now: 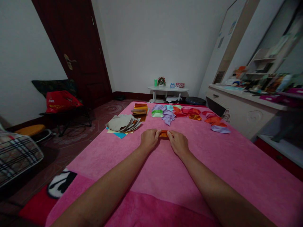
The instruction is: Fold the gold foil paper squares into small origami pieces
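While the left hand (149, 139) and right hand (179, 142) pinch, orange foil (163, 134) bridges them.

I pinch a small, shiny piece of orange foil (163, 134) at both ends. It shows as a narrow band running left to right, glossy and brighter along its lower edge, just below and right of the frame's centre.

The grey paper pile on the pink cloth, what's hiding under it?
Under the grey paper pile, bits of blue paper and yellow paper poke out. The rest is covered, so I can't see what else is there.
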### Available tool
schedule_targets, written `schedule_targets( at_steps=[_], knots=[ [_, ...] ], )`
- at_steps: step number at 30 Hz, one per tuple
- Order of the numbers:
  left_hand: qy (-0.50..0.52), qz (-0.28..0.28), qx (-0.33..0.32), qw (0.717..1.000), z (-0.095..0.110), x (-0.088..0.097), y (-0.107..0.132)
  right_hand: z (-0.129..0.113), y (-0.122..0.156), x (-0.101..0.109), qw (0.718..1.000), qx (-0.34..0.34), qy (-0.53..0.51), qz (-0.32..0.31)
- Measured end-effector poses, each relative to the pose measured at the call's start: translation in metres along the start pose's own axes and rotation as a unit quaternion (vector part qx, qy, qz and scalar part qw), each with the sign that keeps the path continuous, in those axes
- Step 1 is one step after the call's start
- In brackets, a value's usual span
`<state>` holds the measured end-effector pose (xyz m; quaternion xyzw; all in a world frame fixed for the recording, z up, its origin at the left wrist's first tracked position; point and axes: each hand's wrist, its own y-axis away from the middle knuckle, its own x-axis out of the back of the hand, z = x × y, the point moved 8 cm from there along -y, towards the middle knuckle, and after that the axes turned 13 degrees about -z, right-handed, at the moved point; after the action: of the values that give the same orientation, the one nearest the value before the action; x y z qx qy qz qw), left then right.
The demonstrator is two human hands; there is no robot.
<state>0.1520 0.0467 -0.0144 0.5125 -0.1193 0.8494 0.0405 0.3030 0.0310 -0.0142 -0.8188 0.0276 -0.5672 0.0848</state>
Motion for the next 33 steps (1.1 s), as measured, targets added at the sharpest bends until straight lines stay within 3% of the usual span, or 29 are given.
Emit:
schedule_targets(
  at_steps=[9, 17, 28, 33],
  knots=[
    [-0.031, 0.011, -0.001, 0.999, 0.010, -0.002, 0.005, -0.003, 0.003, 0.002, 0.993, -0.057, 0.101, -0.008],
    [-0.009, 0.015, -0.019, 1.000, 0.012, -0.005, 0.004, -0.008, 0.001, -0.001, 0.987, -0.044, 0.152, -0.029],
    [0.115, 0.044, -0.078, 0.989, 0.010, -0.003, 0.000, -0.011, 0.000, -0.006, 0.987, -0.025, 0.151, -0.040],
    [0.149, 0.051, -0.074, 0.985, 0.007, -0.003, 0.000, -0.002, -0.002, -0.004, 0.992, -0.042, 0.113, -0.030]
  ],
)
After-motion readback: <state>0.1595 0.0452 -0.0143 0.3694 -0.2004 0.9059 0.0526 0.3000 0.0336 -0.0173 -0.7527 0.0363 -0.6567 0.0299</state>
